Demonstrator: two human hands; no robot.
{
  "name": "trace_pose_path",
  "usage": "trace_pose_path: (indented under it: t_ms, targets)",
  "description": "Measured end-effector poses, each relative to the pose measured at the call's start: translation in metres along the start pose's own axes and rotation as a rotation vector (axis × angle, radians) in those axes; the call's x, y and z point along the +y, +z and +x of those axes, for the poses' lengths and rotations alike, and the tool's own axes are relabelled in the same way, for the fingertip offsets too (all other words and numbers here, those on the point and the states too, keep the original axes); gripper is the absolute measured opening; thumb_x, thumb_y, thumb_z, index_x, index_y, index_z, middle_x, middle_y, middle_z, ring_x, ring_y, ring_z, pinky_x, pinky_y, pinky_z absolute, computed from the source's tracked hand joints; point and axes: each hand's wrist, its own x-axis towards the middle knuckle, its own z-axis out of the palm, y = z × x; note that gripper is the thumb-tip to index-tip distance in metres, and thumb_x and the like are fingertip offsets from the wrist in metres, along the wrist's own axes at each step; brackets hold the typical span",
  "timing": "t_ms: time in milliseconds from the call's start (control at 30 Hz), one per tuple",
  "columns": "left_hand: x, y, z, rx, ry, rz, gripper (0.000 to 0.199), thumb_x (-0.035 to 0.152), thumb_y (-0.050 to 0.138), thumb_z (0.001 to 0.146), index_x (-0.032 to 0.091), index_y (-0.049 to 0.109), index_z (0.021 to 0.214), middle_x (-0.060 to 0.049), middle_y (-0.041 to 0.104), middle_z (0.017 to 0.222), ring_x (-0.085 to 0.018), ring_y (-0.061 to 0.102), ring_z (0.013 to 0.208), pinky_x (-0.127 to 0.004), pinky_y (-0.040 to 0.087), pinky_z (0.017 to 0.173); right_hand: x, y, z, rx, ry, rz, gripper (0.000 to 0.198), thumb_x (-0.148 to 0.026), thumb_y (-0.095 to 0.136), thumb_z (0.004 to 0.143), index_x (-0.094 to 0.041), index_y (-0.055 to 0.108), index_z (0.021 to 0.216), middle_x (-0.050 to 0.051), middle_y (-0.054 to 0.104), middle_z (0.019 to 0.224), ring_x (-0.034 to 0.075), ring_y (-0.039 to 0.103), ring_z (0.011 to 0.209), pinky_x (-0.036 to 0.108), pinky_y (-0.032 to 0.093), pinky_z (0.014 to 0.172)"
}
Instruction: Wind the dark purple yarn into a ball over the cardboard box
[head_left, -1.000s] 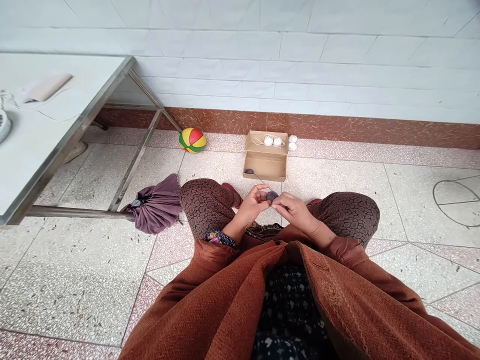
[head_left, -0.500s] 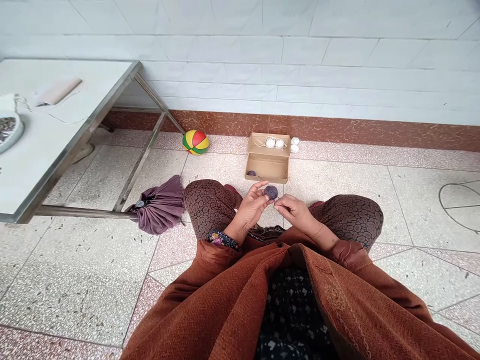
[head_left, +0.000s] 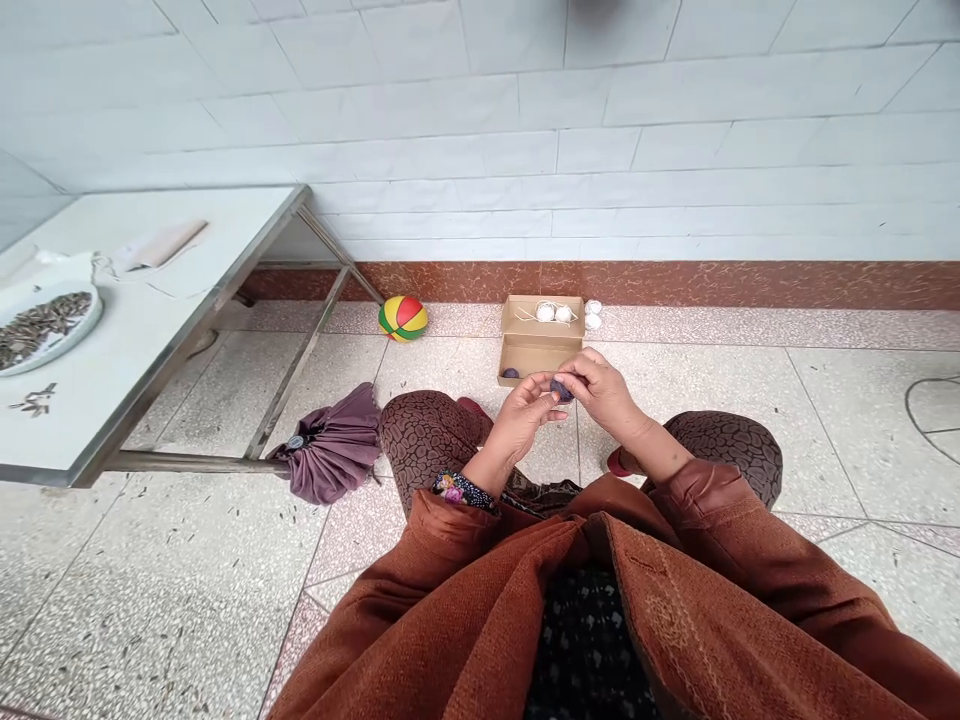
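Observation:
A small dark purple ball of yarn (head_left: 561, 390) sits between my hands, partly covered by fingers. My left hand (head_left: 523, 410) grips it from the left with fingers and thumb. From the right, my right hand (head_left: 606, 395) is closed over the ball's upper side, its thumb and forefinger pinched at the yarn; the strand itself is too fine to make out there. Just beyond, an open cardboard box (head_left: 546, 355) lies on the floor. Another purple yarn ball (head_left: 511, 373) rests in its near left corner. Two white yarn balls (head_left: 553, 313) lie in the lid.
More white balls (head_left: 592, 314) stand right of the lid by the wall. A colourful ball (head_left: 403, 318) and a gathered purple bag (head_left: 337, 445) are on the floor at left. The metal-edged table (head_left: 165, 320) carries a dish (head_left: 94, 310) of dry brown pieces.
My right hand has moved from the ball's lower right, where it held the strand, up over its top. The view has tilted up, so everything appears lower.

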Motion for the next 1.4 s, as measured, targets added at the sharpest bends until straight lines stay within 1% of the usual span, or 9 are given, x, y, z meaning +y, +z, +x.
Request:
trace_pose_path:
  t_ms: [167,300,433,633,867,1000,1100,1233,1400]
  targets:
    - [-0.001,0.002,0.004,-0.018,0.038,-0.039,0.05,0.032,0.098,0.073,0.021,0.071,0.113,-0.003,0.072,0.113,-0.016,0.069,0.099,-0.033,0.057,0.089,-0.003,-0.001,0.003,-0.022,-0.014,0.012,0.015,-0.032,0.071,0.102,-0.025,0.075,0.09,0.005,0.067,0.09,0.022,0.064,0.084,0.036,0.053,0.078]
    - [-0.003,-0.002,0.003,-0.028,0.051,0.056,0.05,0.04,0.1,0.071,0.02,0.072,0.107,-0.003,0.073,0.107,-0.015,0.066,0.097,-0.029,0.054,0.083,-0.001,-0.002,0.004,-0.075,0.011,0.095,0.018,-0.036,0.074,0.101,-0.025,0.076,0.087,0.003,0.067,0.084,0.02,0.062,0.078,0.033,0.052,0.074]
    - [0.002,-0.004,0.002,-0.106,0.027,0.092,0.053,0.043,0.099,0.071,0.021,0.071,0.111,-0.004,0.073,0.11,-0.017,0.065,0.097,-0.028,0.052,0.077,0.015,-0.002,0.009,-0.031,0.062,0.158,0.023,-0.04,0.076,0.098,-0.024,0.073,0.083,0.001,0.067,0.079,0.018,0.06,0.074,0.032,0.05,0.072]
    - [0.009,-0.008,0.01,-0.008,0.023,0.015,0.056,0.039,0.097,0.072,0.022,0.071,0.119,-0.005,0.073,0.116,-0.014,0.064,0.091,-0.028,0.049,0.077,0.034,0.018,-0.01,0.063,0.166,0.167,0.027,-0.044,0.064,0.104,-0.023,0.07,0.089,0.001,0.066,0.077,0.018,0.059,0.068,0.031,0.048,0.067]
    - [0.005,-0.016,0.031,0.134,0.121,0.16,0.047,0.036,0.094,0.069,0.019,0.073,0.107,-0.004,0.075,0.105,-0.014,0.063,0.086,-0.03,0.05,0.082,0.028,0.015,-0.027,-0.133,-0.052,0.055,0.019,-0.035,0.063,0.108,-0.024,0.072,0.094,0.005,0.072,0.088,0.021,0.069,0.084,0.033,0.055,0.079]
    - [0.009,-0.017,0.036,0.077,0.178,0.382,0.044,0.031,0.09,0.071,0.02,0.075,0.111,-0.004,0.076,0.106,-0.017,0.066,0.096,-0.032,0.051,0.091,0.023,-0.002,-0.017,-0.177,-0.165,-0.001,0.013,-0.031,0.063,0.108,-0.025,0.074,0.103,0.005,0.072,0.092,0.019,0.069,0.08,0.031,0.054,0.076]
    - [0.015,-0.016,0.034,-0.018,0.142,0.464,0.044,0.032,0.086,0.073,0.02,0.075,0.115,-0.005,0.074,0.109,-0.018,0.064,0.095,-0.031,0.05,0.086,0.024,-0.014,-0.005,-0.155,-0.207,-0.043,0.016,-0.034,0.063,0.11,-0.025,0.075,0.103,0.004,0.072,0.092,0.02,0.068,0.081,0.032,0.053,0.075]
    - [0.018,-0.012,0.028,-0.128,0.085,0.425,0.041,0.036,0.082,0.078,0.02,0.072,0.114,-0.005,0.072,0.111,-0.017,0.062,0.094,-0.029,0.048,0.079,0.029,-0.018,0.006,-0.085,-0.196,-0.032,0.021,-0.037,0.064,0.11,-0.025,0.075,0.097,0.004,0.072,0.091,0.021,0.068,0.085,0.033,0.054,0.078]
    - [0.009,-0.007,0.024,-0.13,0.066,0.333,0.043,0.038,0.081,0.081,0.022,0.062,0.116,-0.003,0.07,0.104,-0.015,0.063,0.086,-0.028,0.047,0.074,0.037,-0.004,0.003,0.041,-0.095,0.039,0.024,-0.038,0.064,0.108,-0.025,0.071,0.09,0.004,0.07,0.086,0.021,0.065,0.081,0.035,0.054,0.077]
